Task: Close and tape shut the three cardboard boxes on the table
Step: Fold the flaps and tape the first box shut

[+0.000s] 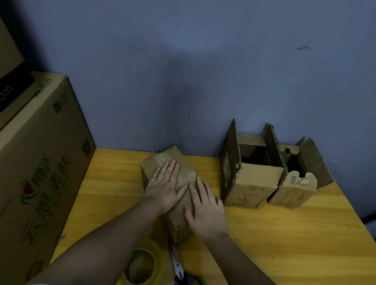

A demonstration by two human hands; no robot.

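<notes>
A small closed cardboard box (pixel 169 159) lies on the yellow wooden table (pixel 287 244), with tape showing along its top. My left hand (pixel 164 186) lies flat on its top, fingers spread. My right hand (pixel 205 210) presses flat on the near right part of the same box. Two more cardboard boxes stand at the back right with their flaps up: one marked in pen (pixel 251 185) and a smaller one (pixel 295 189) beside it. A roll of clear yellowish tape (pixel 142 269) and blue-handled scissors (pixel 183 277) lie near the front edge.
A big printed cardboard carton (pixel 25 172) stands along the table's left side, with another leaning above it. A blue-grey wall (pixel 189 73) closes the back. The table's right edge runs diagonally at the right.
</notes>
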